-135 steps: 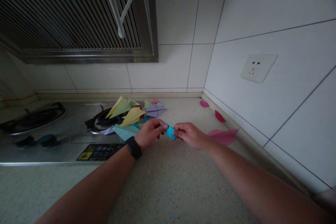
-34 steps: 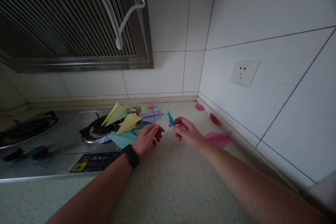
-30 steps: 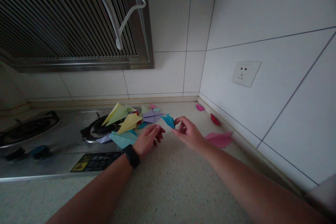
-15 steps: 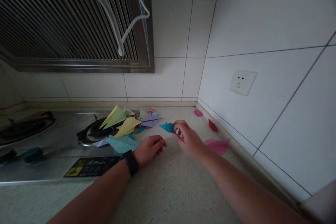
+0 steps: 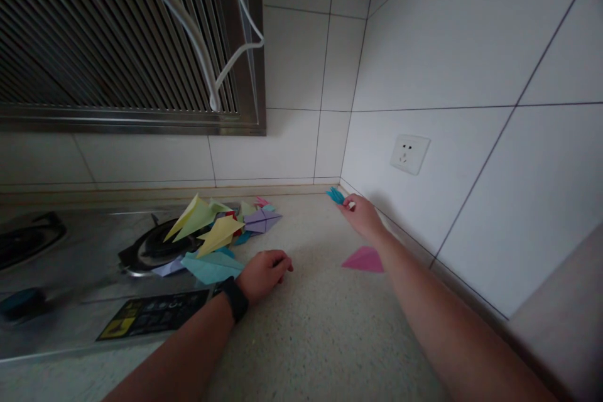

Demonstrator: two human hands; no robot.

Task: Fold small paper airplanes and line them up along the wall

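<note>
Out at the back corner, my right hand [image 5: 362,215] pinches a small blue origami piece [image 5: 335,195] between thumb and fingertips. It is held close to the wall; I cannot tell if it touches the counter. My left hand [image 5: 266,274], with a dark band on the wrist, rests on the counter [image 5: 306,326], its fingers curled with nothing seen in them. Just left of it lies a light blue paper plane [image 5: 211,267]. A pink paper plane [image 5: 365,259] lies on the counter, partly behind my right forearm.
Yellow paper planes [image 5: 220,234], a purple paper plane [image 5: 262,220] and other folded papers are heaped over the gas stove's [image 5: 56,264] right side. A range hood [image 5: 141,119] with a hanging white cable [image 5: 193,31] is above. A socket [image 5: 409,154] sits on the right wall.
My right hand has carried the blue origami piece away from me and right, into the back corner. It now hides the small pink and red papers there. My left hand stays put; the view has shifted slightly.
</note>
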